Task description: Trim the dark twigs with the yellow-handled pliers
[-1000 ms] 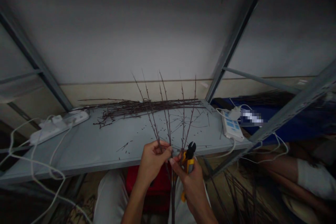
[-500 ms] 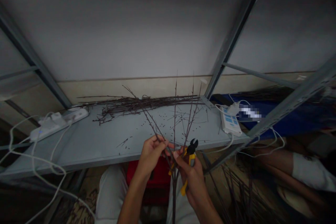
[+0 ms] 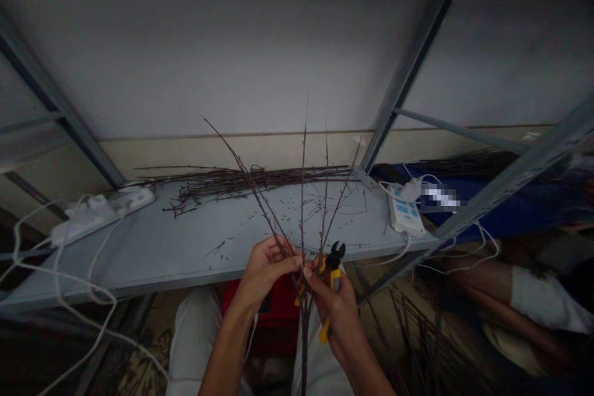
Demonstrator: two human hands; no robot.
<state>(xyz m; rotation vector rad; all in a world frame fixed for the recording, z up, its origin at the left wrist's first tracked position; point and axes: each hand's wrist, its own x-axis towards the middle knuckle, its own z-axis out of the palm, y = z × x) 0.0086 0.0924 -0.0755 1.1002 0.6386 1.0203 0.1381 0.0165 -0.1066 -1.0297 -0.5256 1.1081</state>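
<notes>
My left hand (image 3: 265, 265) is closed around a thin dark branching twig (image 3: 302, 198) that stands upright in front of me, its several fine shoots fanning up past the shelf edge. My right hand (image 3: 335, 306) grips yellow-handled cutting pliers (image 3: 330, 272), black jaws pointing up and slightly apart, right beside the twig's fork; its thumb presses against the stem. The twig's lower stem runs down between my knees.
A grey metal shelf (image 3: 153, 253) carries a pile of cut twigs (image 3: 241, 180) along its back, scattered twig bits, a white power strip (image 3: 99, 213) at left and another (image 3: 404, 215) at right with cables. A red stool (image 3: 278, 315) sits below. More twigs (image 3: 417, 346) lie on the floor; another person's leg (image 3: 510, 309) shows right.
The twig has turned in my hands and its shoots now reach higher. Both hands have stayed at the shelf's front edge, the pliers still by the fork.
</notes>
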